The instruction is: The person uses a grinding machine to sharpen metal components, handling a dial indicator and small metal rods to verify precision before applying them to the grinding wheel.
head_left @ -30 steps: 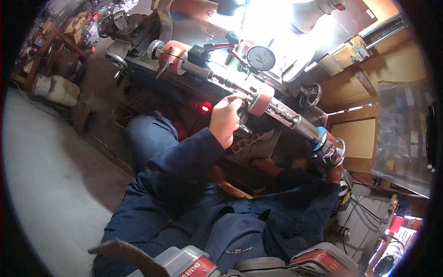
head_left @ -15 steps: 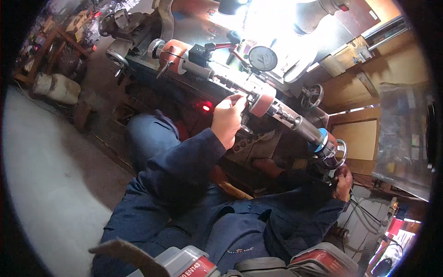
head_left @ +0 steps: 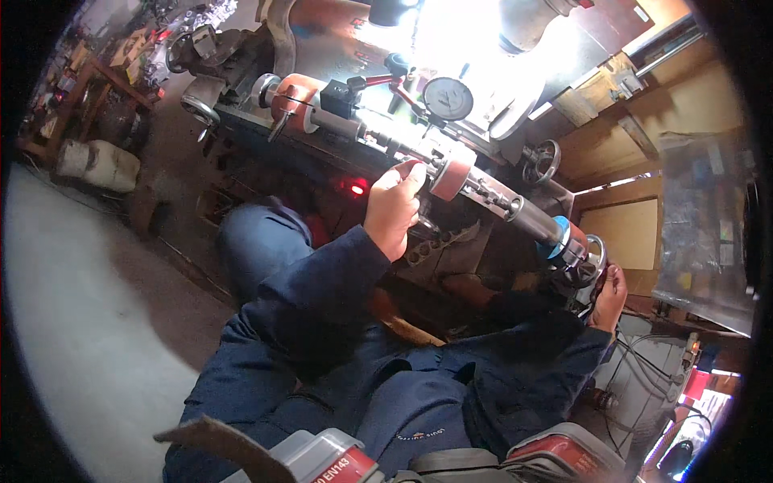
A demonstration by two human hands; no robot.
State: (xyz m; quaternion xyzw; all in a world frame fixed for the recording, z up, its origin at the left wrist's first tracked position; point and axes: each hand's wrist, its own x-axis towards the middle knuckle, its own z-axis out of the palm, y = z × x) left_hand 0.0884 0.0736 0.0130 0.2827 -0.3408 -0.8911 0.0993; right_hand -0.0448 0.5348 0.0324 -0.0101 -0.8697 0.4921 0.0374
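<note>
While the left hand [head_left: 392, 211] rests on the shaft [head_left: 403, 153] of the machine, these lines apply:

left fingers: curled, thumb tip pressed up by the orange-red collar [head_left: 452, 173]; grasp looks like a light pinch on the shaft, not a full fist.
right hand [head_left: 608, 296]: at the far end, fingers bent around the small handwheel [head_left: 592, 259] just beyond the blue ring [head_left: 558, 239]; how tight, cannot tell.
shaft place: runs across above the left fingertips, from the big orange drum [head_left: 291, 103] well beyond the left knuckles down to the blue ring just above the right fingertips.
dial gauge [head_left: 448, 98]: above and past the left fingertips, face toward the person, on a red-armed stand [head_left: 378, 80].
red lamp [head_left: 357, 188]: just left of the left wrist, lit.
how to do well (judged): keep left touch light and steady beside the collar so the shaft is not pushed off line; turn the handwheel slowly with the right; watch the gauge, not the hands.
risk (judged): sleeve [head_left: 322, 282] sits near the shaft; keep the cuff back from it.
</note>
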